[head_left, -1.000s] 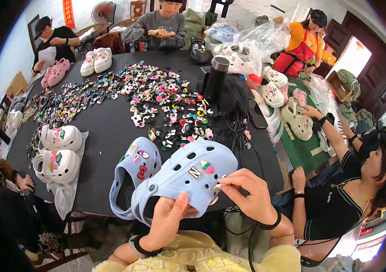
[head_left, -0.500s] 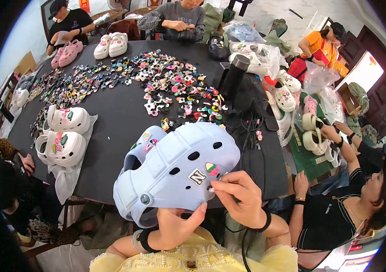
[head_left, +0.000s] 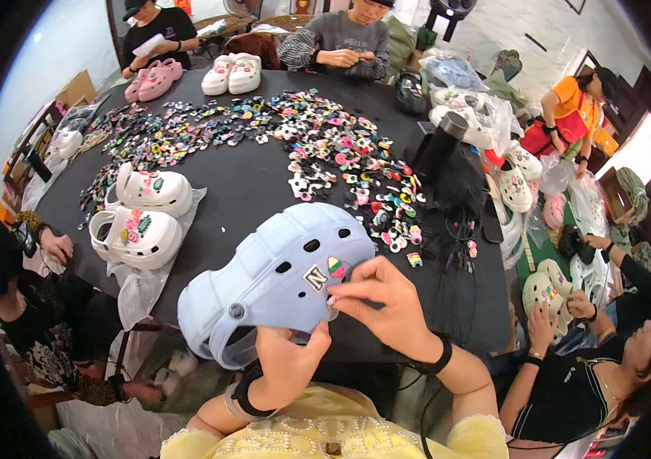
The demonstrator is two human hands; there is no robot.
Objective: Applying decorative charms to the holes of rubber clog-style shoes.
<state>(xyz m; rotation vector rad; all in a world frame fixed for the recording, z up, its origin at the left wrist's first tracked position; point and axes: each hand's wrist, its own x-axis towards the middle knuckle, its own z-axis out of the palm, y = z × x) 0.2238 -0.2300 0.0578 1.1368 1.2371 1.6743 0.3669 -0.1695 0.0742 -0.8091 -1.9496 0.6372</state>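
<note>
The pale blue moulded foam clog (head_left: 279, 256) is held up by the near edge of the black tabletop (head_left: 241, 183), its long axis oblique to that edge: toe toward the far right corner, heel toward the near left. The left hand (head_left: 287, 363) clasps its lower side, thumb outside. The right hand (head_left: 383, 306) pinches a small, mostly hidden pinkish-white charm (head_left: 332, 301) between thumb and forefinger, against the upper, below the pink-and-green fruit-shaped charm (head_left: 337, 268).
</note>
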